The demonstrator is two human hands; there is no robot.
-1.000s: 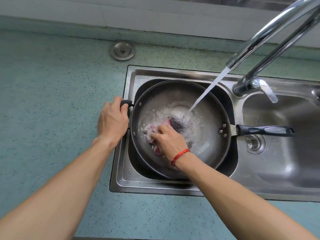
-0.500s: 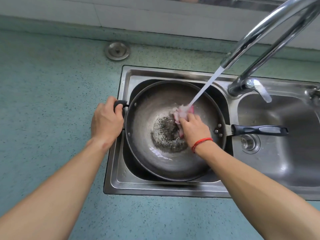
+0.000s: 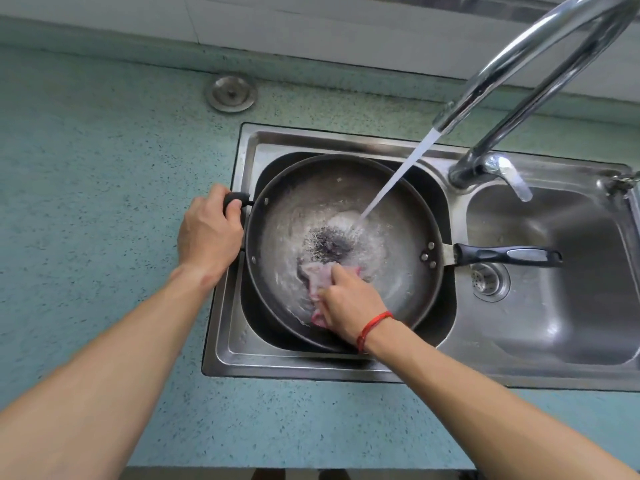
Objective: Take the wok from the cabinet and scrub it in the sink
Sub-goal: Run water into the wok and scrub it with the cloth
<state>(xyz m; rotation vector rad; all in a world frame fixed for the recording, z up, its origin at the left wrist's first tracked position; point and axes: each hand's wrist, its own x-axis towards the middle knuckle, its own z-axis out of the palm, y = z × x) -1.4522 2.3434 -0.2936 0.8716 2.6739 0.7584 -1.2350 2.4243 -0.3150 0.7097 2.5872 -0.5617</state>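
Both hands are taken up by the wok (image 3: pixel 408 271), which is sat in the left basin of the steel sink (image 3: pixel 346 365) and pretty much fills it. The small black side handle (image 3: pixel 236 199) on the wok's left rim is gripped by the left hand (image 3: pixel 207 237), fingers wrapped round it, right over the sink's left edge. The right hand (image 3: pixel 349 303) is placed inside the wok on the near side, and a pinkish-white cloth (image 3: pixel 315 277) is bunched up under its curled fingers and pressed against the inner wall. So the hands are held apart, with the left part of the wok between them.

The long black handle (image 3: pixel 505 255) is pointed off to the right, across the divider and over the drain (image 3: pixel 490 280) of the right basin. Water (image 3: pixel 398 174) is poured from the faucet (image 3: pixel 519 74) onto the wok's bottom, just past the cloth, next to a dark patch (image 3: pixel 329 244) in the middle. A red string bracelet (image 3: pixel 374 325) is worn on the right wrist. The sink is set into a speckled teal countertop (image 3: pixel 104 168).
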